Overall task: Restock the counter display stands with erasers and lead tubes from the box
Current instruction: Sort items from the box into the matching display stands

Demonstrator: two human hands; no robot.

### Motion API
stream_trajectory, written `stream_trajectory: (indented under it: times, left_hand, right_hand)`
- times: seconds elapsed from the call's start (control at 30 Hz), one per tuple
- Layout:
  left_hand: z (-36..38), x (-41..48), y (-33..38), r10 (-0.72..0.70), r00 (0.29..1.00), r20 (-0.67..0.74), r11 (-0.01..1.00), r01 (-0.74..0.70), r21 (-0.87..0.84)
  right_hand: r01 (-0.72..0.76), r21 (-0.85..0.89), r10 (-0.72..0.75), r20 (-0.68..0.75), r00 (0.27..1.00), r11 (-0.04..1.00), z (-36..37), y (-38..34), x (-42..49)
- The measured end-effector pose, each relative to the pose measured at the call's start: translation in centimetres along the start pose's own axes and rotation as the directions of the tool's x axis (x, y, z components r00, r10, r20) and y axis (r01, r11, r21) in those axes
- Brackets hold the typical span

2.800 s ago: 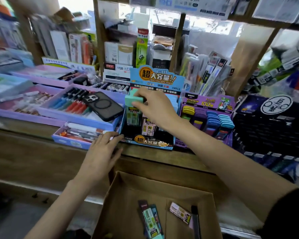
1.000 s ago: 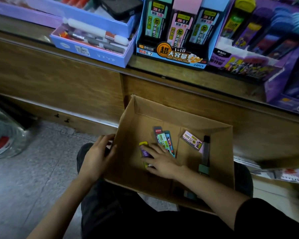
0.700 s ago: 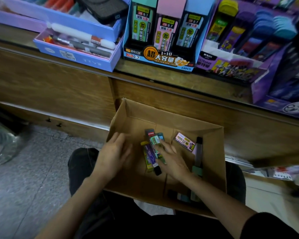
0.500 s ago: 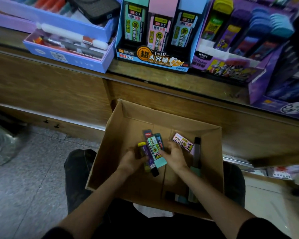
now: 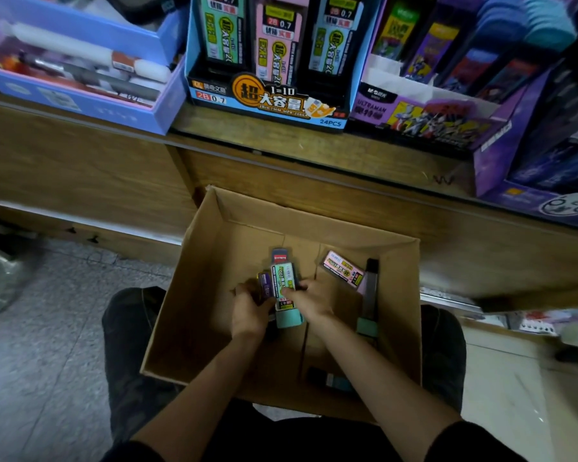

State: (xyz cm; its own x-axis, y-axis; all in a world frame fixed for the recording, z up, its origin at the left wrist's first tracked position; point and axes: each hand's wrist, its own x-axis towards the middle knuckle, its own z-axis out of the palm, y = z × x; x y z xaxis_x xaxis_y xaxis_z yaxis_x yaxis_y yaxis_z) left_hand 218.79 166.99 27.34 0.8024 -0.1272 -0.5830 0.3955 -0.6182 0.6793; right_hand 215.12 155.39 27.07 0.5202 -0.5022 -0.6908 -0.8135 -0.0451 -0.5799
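Note:
An open cardboard box (image 5: 194, 268) sits on my lap below the counter. Inside it, my left hand (image 5: 249, 310) grips a purple-wrapped eraser (image 5: 265, 285). My right hand (image 5: 311, 300) grips a green lead tube (image 5: 285, 285) lying beside the eraser; the tube's teal end pokes out below my fingers. A pink lead tube (image 5: 342, 271), a dark tube with a teal end (image 5: 369, 295) and a small dark-and-teal piece (image 5: 331, 380) lie loose in the box. The blue lead-tube display stand (image 5: 267, 105) and the purple eraser display stand (image 5: 424, 118) are on the wooden counter above.
A blue tray of pens (image 5: 80, 91) stands on the counter at the left. More purple boxes (image 5: 548, 195) crowd the right end. The counter's wooden front (image 5: 80, 175) rises just behind the box. Tiled floor (image 5: 40, 361) lies to the left.
My right hand left the lead-tube stand and dropped into the box. My left hand came off the box's side and went in too. Both hands closed on items at the box's middle.

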Motion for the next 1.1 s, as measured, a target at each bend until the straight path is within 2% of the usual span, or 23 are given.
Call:
stream_trajectory:
  times: [0.07, 0.17, 0.27, 0.37, 0.57, 0.63, 0.8, 0.93, 1.03, 1.1]
  left_hand:
    - [0.2, 0.0, 0.0, 0.038, 0.999, 0.0, 0.999, -0.038, 0.036]
    - [0.5, 0.1, 0.1, 0.042, 0.999, 0.026, 0.999, -0.042, 0.008]
    - [0.1, 0.0, 0.8, -0.034, 0.997, 0.076, 0.97, 0.052, -0.239]
    - [-0.4, -0.4, 1.2, -0.086, 0.979, 0.182, 0.86, 0.165, -0.482]
    - [-1.9, -0.4, 2.2, -0.026, 0.967, 0.252, 0.765, 0.182, -0.618]
    - [-2.5, -0.2, 2.9, 0.002, 0.966, 0.258, 0.766, 0.164, -0.621]
    - [-4.1, -0.9, 5.1, 0.198, 0.917, 0.346, 0.769, 0.073, -0.635]
    - [-5.4, -2.0, 7.6, 0.208, 0.903, 0.375, 0.755, 0.095, -0.649]
    - [-6.0, -2.8, 8.8, 0.302, 0.873, 0.384, 0.86, -0.076, -0.504]
    - [-6.3, -3.3, 9.2, 0.364, 0.853, 0.374, 0.878, -0.181, -0.442]
  right_hand:
    - [0.027, 0.002, -0.027, -0.017, 0.999, 1.0, 0.2, 0.4, -0.1]
    - [0.012, 0.186, -0.015, 0.015, 1.0, 0.982, 0.5, 0.7, -0.4]
    - [0.005, 0.276, -0.023, 0.063, 0.998, 0.961, 0.3, 1.0, -0.7]
    - [-0.024, 0.323, -0.016, 0.121, 0.993, 0.946, -0.5, 1.3, -1.2]
    - [0.045, 0.443, -0.118, 0.14, 0.983, 0.896, -3.7, 0.7, -2.7]
    - [0.085, 0.464, -0.18, 0.164, 0.97, 0.882, -5.3, 0.2, -3.5]
    - [0.13, 0.424, -0.257, 0.26, 0.931, 0.897, -8.4, -0.8, -5.6]
    - [0.181, 0.343, -0.29, 0.302, 0.908, 0.922, -10.4, -1.9, -7.0]
    - [0.224, 0.304, -0.32, 0.313, 0.894, 0.926, -11.3, -2.5, -7.9]
    - [0.237, 0.304, -0.329, 0.303, 0.894, 0.923, -11.7, -2.6, -8.2]
